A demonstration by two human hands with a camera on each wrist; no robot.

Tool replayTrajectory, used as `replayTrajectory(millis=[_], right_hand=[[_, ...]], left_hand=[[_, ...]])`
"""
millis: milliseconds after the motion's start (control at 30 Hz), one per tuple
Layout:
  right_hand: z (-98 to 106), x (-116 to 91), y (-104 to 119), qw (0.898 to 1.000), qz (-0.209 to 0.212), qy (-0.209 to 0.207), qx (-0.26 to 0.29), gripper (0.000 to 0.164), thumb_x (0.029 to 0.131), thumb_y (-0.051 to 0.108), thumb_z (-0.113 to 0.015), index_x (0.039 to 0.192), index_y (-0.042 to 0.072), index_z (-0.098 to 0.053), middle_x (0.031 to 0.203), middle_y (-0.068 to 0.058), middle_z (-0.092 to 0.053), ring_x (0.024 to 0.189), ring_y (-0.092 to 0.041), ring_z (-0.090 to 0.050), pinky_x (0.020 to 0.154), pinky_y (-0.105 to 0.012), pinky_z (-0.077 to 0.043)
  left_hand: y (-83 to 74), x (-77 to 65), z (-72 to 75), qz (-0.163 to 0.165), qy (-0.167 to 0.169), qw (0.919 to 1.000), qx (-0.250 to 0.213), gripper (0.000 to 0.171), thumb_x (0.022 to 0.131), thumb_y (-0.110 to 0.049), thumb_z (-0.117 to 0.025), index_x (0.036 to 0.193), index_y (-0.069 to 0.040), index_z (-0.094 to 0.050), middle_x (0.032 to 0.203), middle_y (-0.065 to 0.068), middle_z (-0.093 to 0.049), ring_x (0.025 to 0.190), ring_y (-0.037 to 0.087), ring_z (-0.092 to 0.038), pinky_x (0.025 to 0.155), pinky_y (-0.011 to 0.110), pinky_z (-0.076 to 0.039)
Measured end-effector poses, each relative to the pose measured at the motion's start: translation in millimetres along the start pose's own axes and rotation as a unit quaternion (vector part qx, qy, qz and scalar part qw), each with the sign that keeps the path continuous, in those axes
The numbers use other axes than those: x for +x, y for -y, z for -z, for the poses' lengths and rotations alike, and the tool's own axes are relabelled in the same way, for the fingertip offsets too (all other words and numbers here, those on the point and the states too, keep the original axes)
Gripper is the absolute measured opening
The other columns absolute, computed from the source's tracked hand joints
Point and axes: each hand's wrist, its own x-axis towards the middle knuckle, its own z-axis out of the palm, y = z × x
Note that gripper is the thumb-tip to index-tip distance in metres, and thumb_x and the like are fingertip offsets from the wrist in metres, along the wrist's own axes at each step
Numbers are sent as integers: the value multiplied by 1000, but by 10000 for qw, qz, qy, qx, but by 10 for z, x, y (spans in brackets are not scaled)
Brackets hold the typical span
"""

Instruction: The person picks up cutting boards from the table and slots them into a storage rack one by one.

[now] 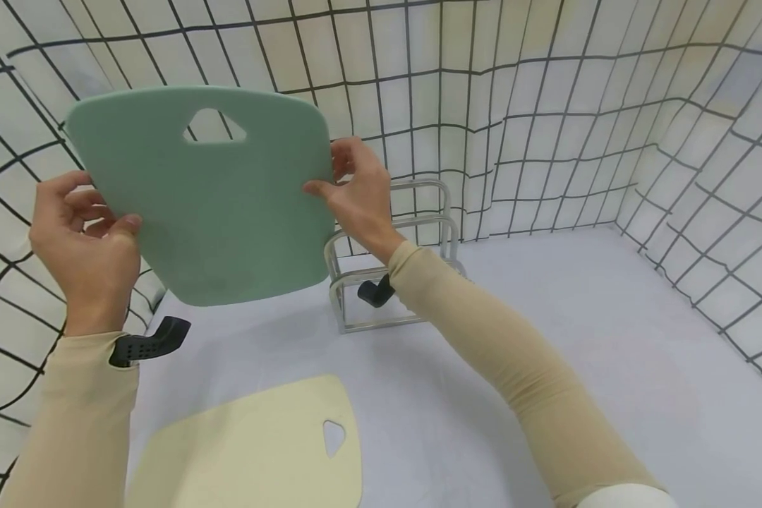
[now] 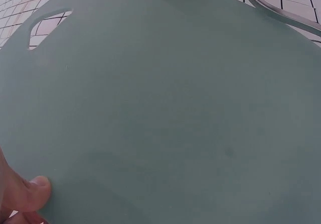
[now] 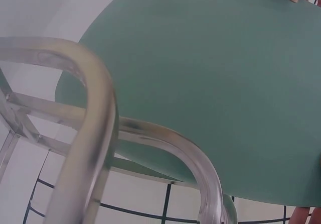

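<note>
A green cutting board (image 1: 228,204) with a handle hole near its top edge is held up above the table by both hands. My left hand (image 1: 89,240) grips its left edge, thumb on the near face. On the opposite edge, my right hand (image 1: 362,190) pinches the board between thumb and fingers. Just right of the board stands a metal rack (image 1: 451,233) of bent tubes, partly hidden by the board and right forearm. In the right wrist view the rack's tubes (image 3: 95,98) overlap the green board (image 3: 210,83). The left wrist view is mostly filled by the board's face (image 2: 165,108).
A pale yellow cutting board (image 1: 260,451) with a handle hole lies flat on the white tabletop (image 1: 578,339) at the front. Black wire grid panels (image 1: 514,127) enclose the back and both sides, with white cloth behind them.
</note>
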Motion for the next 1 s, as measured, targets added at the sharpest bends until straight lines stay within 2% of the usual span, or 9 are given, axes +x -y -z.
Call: replayTrajectory(millis=[200,467,567,800,1000], right_hand=[[32,17,-28,10000,-3,5,19,47,75,16,-84,113,11,-57,98,-3,-60,88,-10,-57,75,-16,-52],[97,56,-52,9998,169,-118,44,45,74,14,-84,110,9,-57,95,-5,-59,86,-12,-57,81,-33,-56],[127,59,-65,9998,172,-114,21,45,74,14,-84,110,9,-57,95,-4,-59,86,-12,-57,80,-30,-56],[191,79,-106,9996,211,-182,-111,46,74,15,-84,111,10,-58,97,-4,-60,86,-11,-57,76,-16,-51],[241,99,-131,9994,198,-261,-150,45,73,15,-85,109,9,-59,95,-4,-60,86,-12,-57,74,-15,-50]], left_hand=[[-91,-46,-40,17,-1,10000,66,56,83,11,-51,122,-28,-60,93,-22,-53,85,1,-53,77,11,-47],[-200,-81,-89,128,43,9999,108,53,84,10,-52,121,-27,-61,93,-21,-54,86,0,-54,76,8,-48],[-215,-92,-115,136,80,9998,139,53,84,9,-52,121,-28,-61,94,-21,-54,86,0,-54,76,8,-47],[-252,-98,-182,113,116,9998,102,51,84,8,-52,120,-27,-61,95,-22,-54,85,1,-54,75,8,-48],[-267,-99,-232,150,189,9997,45,51,85,7,-52,122,-28,-60,93,-21,-56,85,1,-55,75,9,-47]])
